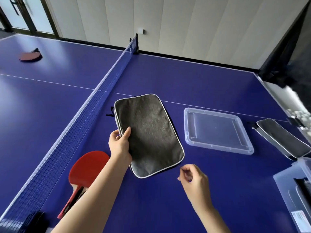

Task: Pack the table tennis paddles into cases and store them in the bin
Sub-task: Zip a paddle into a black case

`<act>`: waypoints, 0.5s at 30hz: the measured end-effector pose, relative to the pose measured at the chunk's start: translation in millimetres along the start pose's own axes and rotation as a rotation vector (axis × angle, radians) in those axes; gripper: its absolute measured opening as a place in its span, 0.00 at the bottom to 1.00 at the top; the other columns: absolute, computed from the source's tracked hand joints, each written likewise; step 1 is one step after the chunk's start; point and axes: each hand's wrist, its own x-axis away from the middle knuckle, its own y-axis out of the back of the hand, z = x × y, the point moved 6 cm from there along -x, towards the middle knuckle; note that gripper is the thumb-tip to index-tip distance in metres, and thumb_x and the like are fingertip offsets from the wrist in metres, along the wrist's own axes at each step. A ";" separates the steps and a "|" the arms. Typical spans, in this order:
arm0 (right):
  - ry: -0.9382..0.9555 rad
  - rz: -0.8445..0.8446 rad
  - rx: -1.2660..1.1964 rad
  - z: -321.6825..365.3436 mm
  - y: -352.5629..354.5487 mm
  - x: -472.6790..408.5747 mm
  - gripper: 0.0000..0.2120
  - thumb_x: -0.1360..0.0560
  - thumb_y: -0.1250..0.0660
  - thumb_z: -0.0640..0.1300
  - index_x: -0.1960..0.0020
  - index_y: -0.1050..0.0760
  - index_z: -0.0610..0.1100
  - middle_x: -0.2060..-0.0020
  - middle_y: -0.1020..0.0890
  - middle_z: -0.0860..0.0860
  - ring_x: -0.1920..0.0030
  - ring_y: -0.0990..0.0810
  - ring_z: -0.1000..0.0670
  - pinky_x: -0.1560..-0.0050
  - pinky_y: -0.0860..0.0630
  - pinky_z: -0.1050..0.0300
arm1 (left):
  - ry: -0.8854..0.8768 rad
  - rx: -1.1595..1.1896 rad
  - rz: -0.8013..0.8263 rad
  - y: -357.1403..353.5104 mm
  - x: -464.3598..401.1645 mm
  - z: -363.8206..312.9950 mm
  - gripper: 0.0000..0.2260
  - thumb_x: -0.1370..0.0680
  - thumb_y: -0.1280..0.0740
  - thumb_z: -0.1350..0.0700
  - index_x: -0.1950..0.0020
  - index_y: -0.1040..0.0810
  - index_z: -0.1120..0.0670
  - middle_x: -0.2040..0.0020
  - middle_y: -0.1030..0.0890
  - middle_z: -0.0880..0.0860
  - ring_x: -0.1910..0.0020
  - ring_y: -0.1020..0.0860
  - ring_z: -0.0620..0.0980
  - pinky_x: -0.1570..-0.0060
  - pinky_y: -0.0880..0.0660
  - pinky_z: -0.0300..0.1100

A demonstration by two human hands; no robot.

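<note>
A dark grey paddle case point(149, 133) with white piping lies flat on the blue table point(210, 81), just right of the net. My left hand point(120, 142) grips its left edge, thumb on top. My right hand point(191, 177) pinches the zipper pull at the case's near right corner. A red paddle point(87, 169) lies near the net under my left forearm, handle toward me. Another red paddle point(31, 56) rests on the far side of the net. A second grey case point(284, 138) lies at the right. The clear bin point(292, 195) stands at the right edge.
The bin's clear lid point(217, 130) lies flat right of the case. The net point(80, 118) runs diagonally across the table. A black ball-catch net point(289, 47) with white balls point(299, 113) stands beyond the table's right end.
</note>
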 end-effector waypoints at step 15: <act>-0.165 -0.045 -0.013 18.5 -28.7 43.7 0.09 0.35 0.25 0.31 0.61 0.21 0.41 0.71 0.21 0.52 0.74 0.24 0.53 0.74 0.24 0.55 | 0.222 0.143 -0.410 -25.6 39.0 70.1 0.14 0.25 0.28 0.54 0.49 0.32 0.54 0.51 0.26 0.51 0.54 0.28 0.50 0.53 0.31 0.43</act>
